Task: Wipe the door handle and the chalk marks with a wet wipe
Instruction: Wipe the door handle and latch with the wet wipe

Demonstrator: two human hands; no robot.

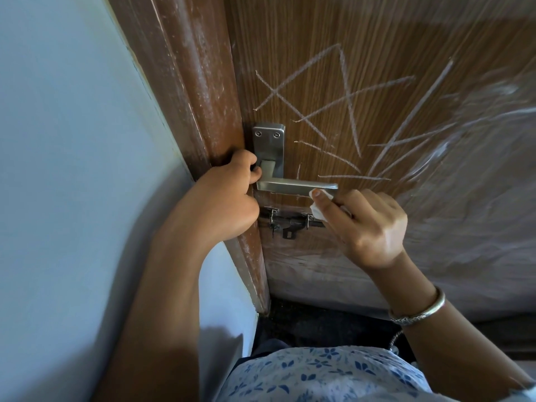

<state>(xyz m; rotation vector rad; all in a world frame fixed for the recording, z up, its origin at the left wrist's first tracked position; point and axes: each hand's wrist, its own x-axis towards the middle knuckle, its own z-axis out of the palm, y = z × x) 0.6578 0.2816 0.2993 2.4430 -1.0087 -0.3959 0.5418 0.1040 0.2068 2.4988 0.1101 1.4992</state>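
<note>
A brushed steel door handle (293,184) with its backplate (268,146) sits on the brown wooden door (290,39). White chalk marks (342,103) cross the door above and to the right of the handle. My right hand (368,224) presses a small white wet wipe (317,208) against the free end of the lever, thumb on top. My left hand (229,195) grips the door's edge beside the handle's base, its fingers curled around the edge.
A dark sliding bolt latch (290,223) is fixed just below the lever. The wooden door frame (188,82) and a pale blue wall (72,140) stand to the left. Clear plastic film (464,184) covers the door's right and lower part. Dark floor lies below.
</note>
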